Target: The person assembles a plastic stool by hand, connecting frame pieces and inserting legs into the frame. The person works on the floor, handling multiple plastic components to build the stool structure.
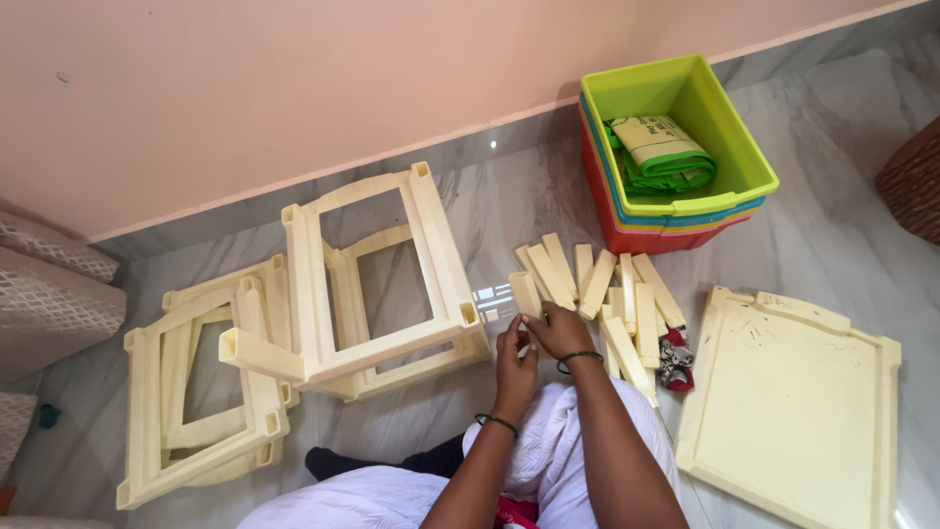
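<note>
A cream plastic bar (526, 297) lies at the near-left edge of a pile of cream plastic bars (607, 294) on the grey marble floor (842, 235). Its long axis runs away from the person, tilted slightly to the left, with its far end pointing toward the wall (294, 88). The right hand (556, 331) rests curled over the bar's near end, fingers closed on it. The left hand (514, 353) sits just beside the right hand, fingertips bent toward the same end; whether it actually grips the bar cannot be told, since the right hand covers the spot. Each wrist wears a dark green bangle.

The other bars of the pile fan out to the right of the held bar, most pointing roughly the same way, some overlapping. A small red patterned cloth (675, 359) lies at the pile's near-right edge. Beyond the pile stands a stack of plastic bins (676, 211), lime green on top, holding folded green bags (661, 152). Right of the pile lies a flat cream panel (793, 411). Left of the pile, an open cream frame (377, 284) stands close, its corner just beside the left hand, and more stacked frames (196, 392) lie farther left.
</note>
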